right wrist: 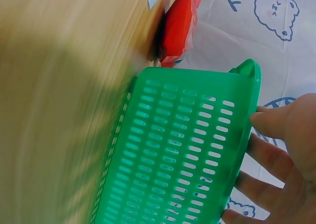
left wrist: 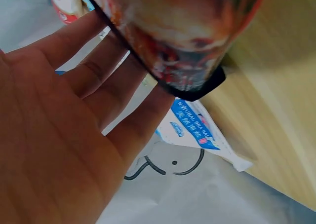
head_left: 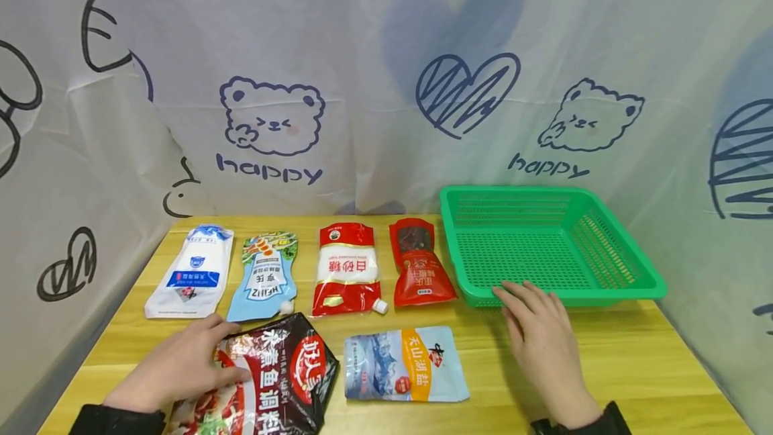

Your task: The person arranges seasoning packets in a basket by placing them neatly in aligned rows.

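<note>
My left hand (head_left: 175,364) holds a dark red and black packet of fish seasoning (head_left: 284,374), its thumb across the printed front. In the left wrist view, the fingers (left wrist: 98,66) reach behind the packet's dark edge. My right hand (head_left: 543,341) rests its fingertips on the front rim of a green plastic basket (head_left: 513,247). The right wrist view shows these fingers (right wrist: 269,155) loosely extended along the rim, not wrapped round it. Between the hands lies a blue and orange bag of lake salt (head_left: 404,364), flat on the table.
Behind lie, from left to right, a white and blue sea salt bag (head_left: 190,270), a light blue Heinz pouch (head_left: 264,277), a red and white sugar pouch (head_left: 346,270) and a red pouch (head_left: 419,264). A printed cloth (head_left: 362,86) hangs round the wooden table (head_left: 652,368).
</note>
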Available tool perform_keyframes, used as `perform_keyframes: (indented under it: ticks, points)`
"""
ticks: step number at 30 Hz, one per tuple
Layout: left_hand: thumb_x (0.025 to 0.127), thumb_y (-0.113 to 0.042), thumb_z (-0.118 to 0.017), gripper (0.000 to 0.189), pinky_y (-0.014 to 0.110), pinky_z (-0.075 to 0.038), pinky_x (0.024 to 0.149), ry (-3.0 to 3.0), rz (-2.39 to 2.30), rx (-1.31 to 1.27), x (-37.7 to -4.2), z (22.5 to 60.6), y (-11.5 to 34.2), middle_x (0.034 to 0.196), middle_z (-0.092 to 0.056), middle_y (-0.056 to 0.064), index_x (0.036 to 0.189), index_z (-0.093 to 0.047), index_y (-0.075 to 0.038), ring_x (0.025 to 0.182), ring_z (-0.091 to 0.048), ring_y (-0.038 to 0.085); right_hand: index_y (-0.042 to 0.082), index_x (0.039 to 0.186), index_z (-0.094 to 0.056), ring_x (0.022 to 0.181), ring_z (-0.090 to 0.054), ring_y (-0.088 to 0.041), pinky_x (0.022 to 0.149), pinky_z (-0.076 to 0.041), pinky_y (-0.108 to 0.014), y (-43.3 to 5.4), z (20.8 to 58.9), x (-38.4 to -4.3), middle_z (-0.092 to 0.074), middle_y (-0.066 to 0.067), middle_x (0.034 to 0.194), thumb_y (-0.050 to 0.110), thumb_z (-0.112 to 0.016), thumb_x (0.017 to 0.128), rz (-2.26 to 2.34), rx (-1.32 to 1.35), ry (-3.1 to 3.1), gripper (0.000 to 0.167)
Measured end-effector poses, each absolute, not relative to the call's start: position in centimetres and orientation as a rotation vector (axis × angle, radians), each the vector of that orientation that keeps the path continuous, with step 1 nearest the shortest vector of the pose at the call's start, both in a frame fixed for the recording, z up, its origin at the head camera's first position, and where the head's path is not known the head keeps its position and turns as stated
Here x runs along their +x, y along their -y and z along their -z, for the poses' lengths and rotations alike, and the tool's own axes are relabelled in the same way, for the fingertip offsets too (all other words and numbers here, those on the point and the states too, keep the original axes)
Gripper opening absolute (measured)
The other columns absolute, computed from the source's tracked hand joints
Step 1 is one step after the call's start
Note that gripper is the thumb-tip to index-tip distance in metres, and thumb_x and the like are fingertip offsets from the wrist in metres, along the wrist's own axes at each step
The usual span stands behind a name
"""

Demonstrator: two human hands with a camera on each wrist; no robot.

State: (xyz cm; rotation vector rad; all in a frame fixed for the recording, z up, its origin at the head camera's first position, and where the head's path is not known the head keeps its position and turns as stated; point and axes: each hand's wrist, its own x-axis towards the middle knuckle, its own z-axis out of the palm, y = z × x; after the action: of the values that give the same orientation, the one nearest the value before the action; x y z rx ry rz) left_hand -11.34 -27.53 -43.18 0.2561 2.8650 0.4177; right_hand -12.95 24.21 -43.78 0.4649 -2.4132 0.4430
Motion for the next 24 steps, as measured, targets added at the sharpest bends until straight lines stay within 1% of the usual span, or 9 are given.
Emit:
perform_keyframes:
  ticks: [3,8,15,24]
  points:
    - [0.071,-0.066,-0.087,0.087,0.056,-0.056,0.089,-2.863,-0.43,0.243,-11.4,43.6,27.7,0.119,-0.064,0.008,0.131,-0.068,-0.006,0.095,-0.061,0.023,0.01,0.124,-0.075,0.122,-0.061,-0.045,0.105,-0.041,-0.072,-24.3,43.8,-13.0,-0.071,-0.012,0.127,-0.005,-0.079,0.085,-0.443,0.472,2.406,0.041]
    - [0.069,-0.065,-0.088,0.086,0.056,-0.055,0.09,-2.843,-0.46,0.22,-11.8,44.1,27.8,0.118,-0.064,0.008,0.129,-0.068,-0.006,0.095,-0.061,0.023,0.009,0.122,-0.076,0.119,-0.063,-0.044,0.103,-0.043,-0.072,-24.4,43.9,-13.1,-0.073,-0.012,0.125,-0.008,-0.08,0.082,-0.438,0.481,2.393,0.043]
    - [0.068,-0.063,-0.089,0.089,0.058,-0.054,0.092,-2.828,-0.483,0.22,-12.2,44.6,27.8,0.117,-0.065,0.011,0.128,-0.067,-0.001,0.099,-0.061,0.025,0.009,0.121,-0.076,0.117,-0.064,-0.044,0.101,-0.045,-0.071,-24.5,43.8,-13.2,-0.073,-0.013,0.124,-0.009,-0.081,0.081,-0.43,0.492,2.383,0.044]
    - [0.072,-0.059,-0.087,0.081,0.055,-0.056,0.089,-2.821,-0.491,0.259,-12.3,44.7,27.8,0.114,-0.065,0.01,0.127,-0.067,-0.003,0.095,-0.061,0.024,0.008,0.12,-0.077,0.115,-0.065,-0.042,0.101,-0.047,-0.068,-24.6,43.5,-13.3,-0.074,-0.012,0.123,-0.016,-0.082,0.074,-0.403,0.49,2.408,0.052]
